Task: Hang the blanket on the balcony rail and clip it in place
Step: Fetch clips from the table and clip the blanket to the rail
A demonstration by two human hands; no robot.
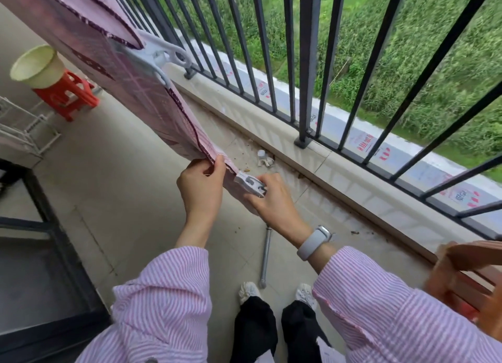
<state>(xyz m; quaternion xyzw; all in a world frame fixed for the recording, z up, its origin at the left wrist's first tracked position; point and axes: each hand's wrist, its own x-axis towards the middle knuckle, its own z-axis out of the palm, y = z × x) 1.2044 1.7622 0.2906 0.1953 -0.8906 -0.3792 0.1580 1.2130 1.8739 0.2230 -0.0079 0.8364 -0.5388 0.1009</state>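
Observation:
A pink checked blanket point(89, 47) hangs over the black balcony rail point(307, 63) at the upper left and slopes down toward me. A large white clip point(160, 55) is fastened on it near the railing bars. My left hand point(202, 188) pinches the blanket's lower corner edge between thumb and fingers. My right hand point(274, 199) grips a second white clip point(251, 184) whose jaws sit at that same corner of the fabric.
A red plastic stool point(68, 96) carries a pale bucket point(36, 66) at the far left. A white wire rack point(21, 126) stands beside it. A metal rod point(265, 256) lies on the floor by my feet. A wooden chair point(467, 278) is at the right; a dark door frame point(54, 254) at the left.

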